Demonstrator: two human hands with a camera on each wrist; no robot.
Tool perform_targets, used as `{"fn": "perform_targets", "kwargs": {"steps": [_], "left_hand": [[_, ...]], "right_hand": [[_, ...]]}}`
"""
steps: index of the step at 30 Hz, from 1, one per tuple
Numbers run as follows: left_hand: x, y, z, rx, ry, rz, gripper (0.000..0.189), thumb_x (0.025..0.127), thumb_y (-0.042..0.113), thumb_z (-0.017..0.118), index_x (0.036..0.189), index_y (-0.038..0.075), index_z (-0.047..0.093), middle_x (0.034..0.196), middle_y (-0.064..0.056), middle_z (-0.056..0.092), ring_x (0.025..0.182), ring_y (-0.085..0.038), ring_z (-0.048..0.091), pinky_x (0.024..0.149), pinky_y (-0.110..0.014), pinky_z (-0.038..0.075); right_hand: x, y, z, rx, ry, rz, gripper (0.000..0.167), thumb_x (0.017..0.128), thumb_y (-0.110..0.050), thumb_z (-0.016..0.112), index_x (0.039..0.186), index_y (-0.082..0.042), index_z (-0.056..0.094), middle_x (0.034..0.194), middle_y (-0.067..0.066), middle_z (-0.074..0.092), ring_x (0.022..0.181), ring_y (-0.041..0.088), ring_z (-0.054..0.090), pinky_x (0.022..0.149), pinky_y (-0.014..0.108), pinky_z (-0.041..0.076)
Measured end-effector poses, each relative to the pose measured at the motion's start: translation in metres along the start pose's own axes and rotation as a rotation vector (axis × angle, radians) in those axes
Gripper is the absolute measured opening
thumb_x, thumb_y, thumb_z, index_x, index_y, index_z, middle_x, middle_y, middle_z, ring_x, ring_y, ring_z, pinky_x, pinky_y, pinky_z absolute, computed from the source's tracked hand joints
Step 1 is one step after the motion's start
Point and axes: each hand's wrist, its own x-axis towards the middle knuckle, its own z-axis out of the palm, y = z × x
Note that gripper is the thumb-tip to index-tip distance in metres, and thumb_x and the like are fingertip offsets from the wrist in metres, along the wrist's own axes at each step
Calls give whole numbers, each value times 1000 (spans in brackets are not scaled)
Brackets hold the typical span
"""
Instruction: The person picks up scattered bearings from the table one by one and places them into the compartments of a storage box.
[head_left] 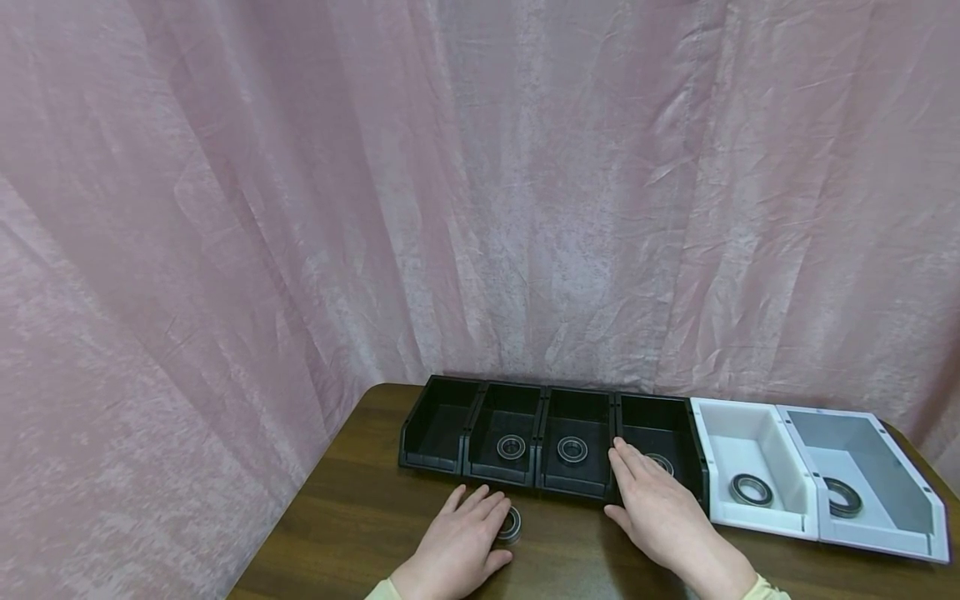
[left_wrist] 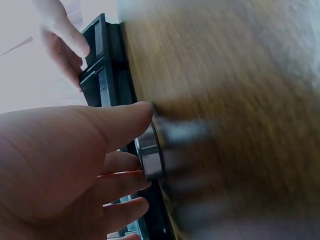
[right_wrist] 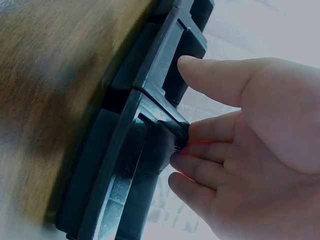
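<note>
My left hand (head_left: 459, 542) is at the table's front, holding a ball bearing (head_left: 510, 525) between thumb and fingers. In the left wrist view the shiny rim of the bearing (left_wrist: 150, 152) shows between the thumb and the fingertips; whether it touches the wood I cannot tell. My right hand (head_left: 660, 508) reaches over the fourth black bin (head_left: 652, 410), fingers extended and nothing in its grasp. Its fingertips are by the wall towards the third black bin (head_left: 573, 404). Partly covered by this hand, a bearing (head_left: 662, 463) lies in the fourth bin.
Leftmost is an empty black bin (head_left: 442, 417). The second black bin (head_left: 510, 408) and the third each hold one bearing. On the right, a white bin (head_left: 738, 417) and a wider pale bin (head_left: 862, 433) hold one larger bearing each. A pink curtain (head_left: 562, 208) hangs behind.
</note>
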Motion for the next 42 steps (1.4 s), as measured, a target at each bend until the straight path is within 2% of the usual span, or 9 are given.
{"fn": "perform_targets", "kwargs": {"steps": [8,21,33,42], "left_hand": [[0,-2,1,2,18,-12,64,100,49,80,151,12,66,153,-4,66,147,-29,58,121,-58,43],[4,-4,4,-4,22,-8,56,103,47,78,146,11,70,150,-5,68,145,-28,59,121,-58,43],[6,-4,3,-23,-12,-24,54,104,45,77,146,13,70,149,-4,69,145,-27,59,120,-60,43],[6,-4,5,-18,17,-18,53,103,46,78,144,12,70,147,-4,69,144,-28,61,120,-59,44]], "right_hand": [[-1,1,0,-6,17,-12,76,94,-26,90,150,13,57,161,32,51,146,47,55,117,61,47],[2,-2,-2,19,-42,29,76,96,-27,88,153,12,55,163,31,49,149,47,52,120,60,44],[2,-1,-2,30,-52,37,77,96,-28,88,154,11,55,164,31,49,150,47,51,120,60,44],[2,0,-1,24,-45,32,77,96,-28,88,154,12,55,164,30,48,150,47,51,120,60,44]]}}
